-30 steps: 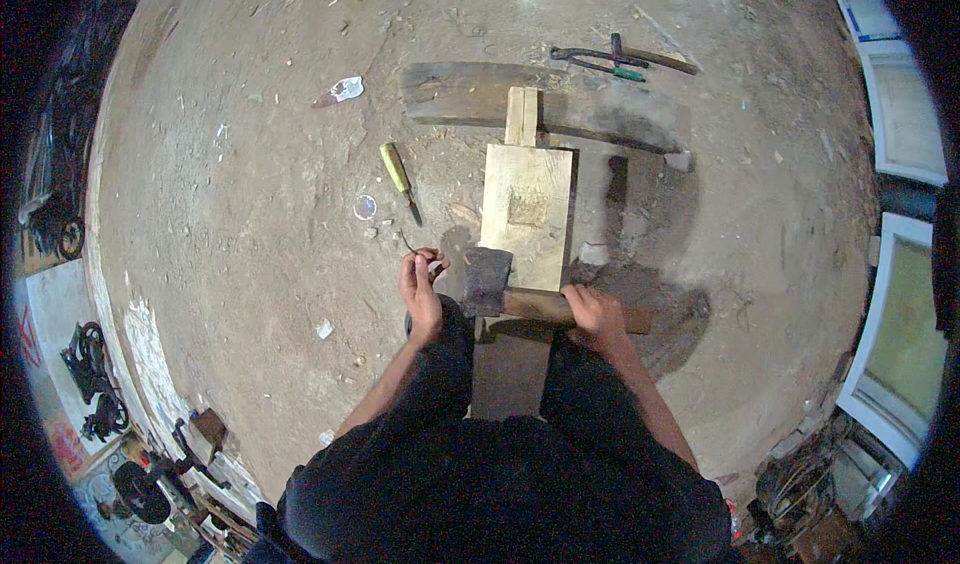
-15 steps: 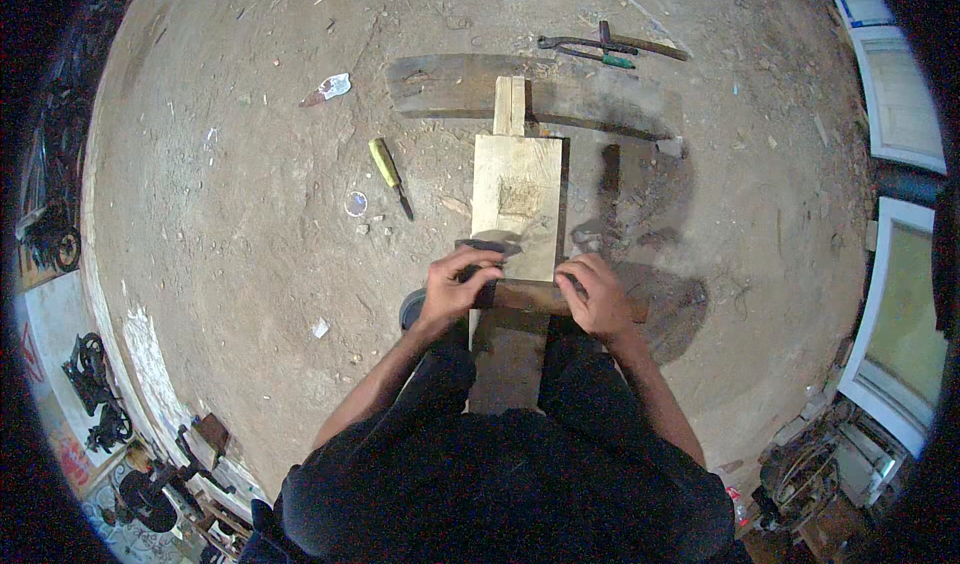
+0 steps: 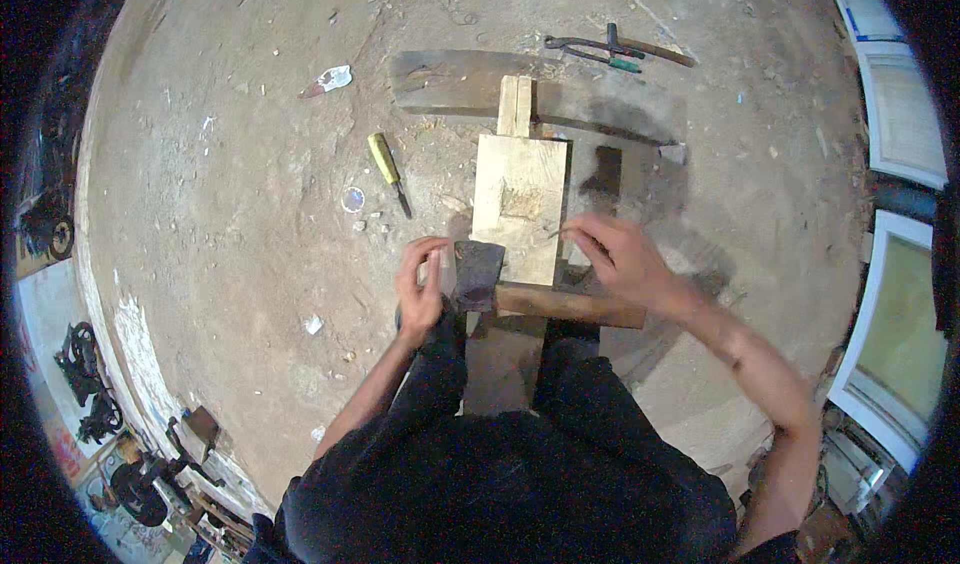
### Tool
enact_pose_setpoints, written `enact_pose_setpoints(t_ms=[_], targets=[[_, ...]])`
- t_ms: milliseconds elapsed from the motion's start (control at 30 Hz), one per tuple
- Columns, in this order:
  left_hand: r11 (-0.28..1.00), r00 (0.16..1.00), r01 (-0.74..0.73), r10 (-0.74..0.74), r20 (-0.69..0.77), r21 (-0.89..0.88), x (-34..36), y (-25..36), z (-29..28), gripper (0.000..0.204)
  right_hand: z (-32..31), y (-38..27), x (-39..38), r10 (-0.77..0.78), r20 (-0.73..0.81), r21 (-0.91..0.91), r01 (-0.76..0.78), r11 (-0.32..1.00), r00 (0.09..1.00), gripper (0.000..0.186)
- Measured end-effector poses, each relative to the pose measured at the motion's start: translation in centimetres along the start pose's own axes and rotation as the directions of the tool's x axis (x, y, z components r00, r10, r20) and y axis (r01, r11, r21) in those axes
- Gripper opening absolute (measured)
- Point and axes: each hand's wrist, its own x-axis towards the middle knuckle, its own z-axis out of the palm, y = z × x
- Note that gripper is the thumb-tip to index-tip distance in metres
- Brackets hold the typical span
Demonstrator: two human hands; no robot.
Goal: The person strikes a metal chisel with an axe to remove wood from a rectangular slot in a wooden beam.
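Observation:
A pale wooden board with a rough squarish recess lies before my legs, a narrower wooden piece at its far end. Across its near end rests an axe-like tool with a dark head and wooden handle. My left hand is left of that head, fingers apart and empty. My right hand pinches a thin dark piece over the board's right part, below the recess. A yellow-handled chisel lies to the left on the floor.
Beyond the board lie a weathered plank, dark pincers and a hammer-like tool. Small debris is scattered on the dirty concrete floor. Black machine parts line the left edge; white framed panels stand at the right.
The thin dark piece, earlier in my left hand, is now in my right. My hands met near the board, then my left moved back left and my right rose up and rightward.

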Motion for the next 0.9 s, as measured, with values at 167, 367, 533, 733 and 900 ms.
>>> enact_pose_setpoints(t_ms=[167,367,533,733,900], targets=[[0.987,0.99,0.137,-0.133,0.047,-0.088,-2.8,-2.2,-1.1,0.023,-0.9,2.6,3.4,0.05,0.307,-0.422,0.089,0.902,0.95,0.016],[0.99,0.981,0.139,-0.137,0.135,-0.009,-2.0,-3.0,0.0,0.024,4.6,6.8,4.5,0.066,0.179,-0.359,0.003,0.933,0.982,0.018],[0.966,0.961,0.254,-0.246,0.124,-0.051,-1.7,-2.9,0.1,0.024,7.2,7.6,4.3,0.001,0.176,-0.536,0.095,0.839,0.984,0.019],[0.962,0.956,0.268,-0.26,0.139,-0.043,-1.6,-3.0,0.2,0.026,7.5,5.8,5.1,-0.093,0.131,-0.659,0.157,0.735,0.987,0.024],[0.966,0.957,0.257,-0.25,0.146,-0.026,-1.6,-4.4,0.7,0.027,6.4,6.5,5.7,-0.114,0.322,-0.604,0.297,0.74,0.94,0.017]])
